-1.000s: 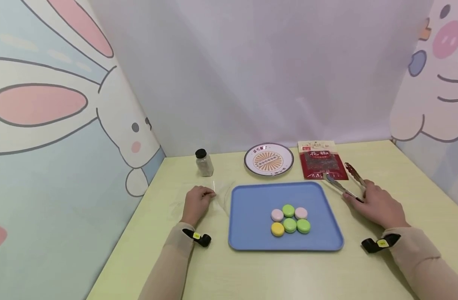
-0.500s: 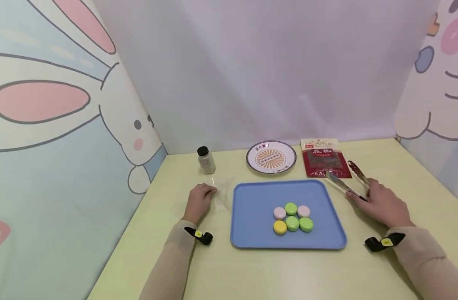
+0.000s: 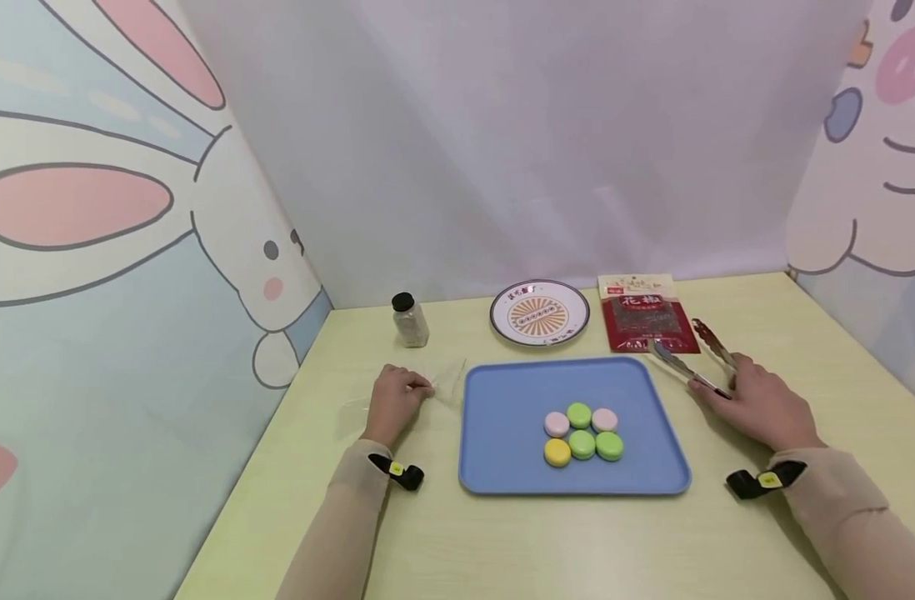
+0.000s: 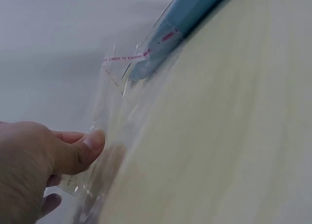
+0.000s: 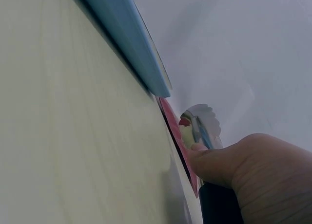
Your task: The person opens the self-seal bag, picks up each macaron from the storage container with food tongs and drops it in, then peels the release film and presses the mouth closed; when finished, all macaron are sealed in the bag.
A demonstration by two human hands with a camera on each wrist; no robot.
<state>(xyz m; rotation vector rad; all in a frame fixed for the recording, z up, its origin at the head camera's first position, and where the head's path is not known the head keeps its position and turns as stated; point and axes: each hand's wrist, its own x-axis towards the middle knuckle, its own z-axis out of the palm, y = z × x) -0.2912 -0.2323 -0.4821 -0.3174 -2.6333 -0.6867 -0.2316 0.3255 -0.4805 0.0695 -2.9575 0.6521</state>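
With thumb and fingers my left hand (image 3: 395, 404) pinches the edge of a clear plastic bag (image 3: 446, 381), left of the blue tray (image 3: 502, 482). In the left wrist view the bag (image 4: 114, 100) shows a strip of red print, and its upper end overlaps the tray's edge. My right hand (image 3: 767, 408) grips metal tongs (image 3: 675, 362) at the tray's right; their two arms are spread apart and point toward the back. Up close, the right wrist view shows the scalloped tong head (image 5: 210, 124) beyond the thumb. On the tray sit several macarons (image 3: 581, 444), green, pink and yellow.
Behind the left hand stands a small jar (image 3: 410, 327) with a black lid. A patterned plate (image 3: 540, 313) lies behind the tray. To its right is a red spice packet (image 3: 647, 317), close to the tong tips. A pale cloth wall (image 3: 502, 150) rises at the table's back edge.
The bag's upright edge by my left fingers has tipped over, and the film now spreads toward the tray. The right hand keeps its hold on the tongs. The head view shifts slightly.
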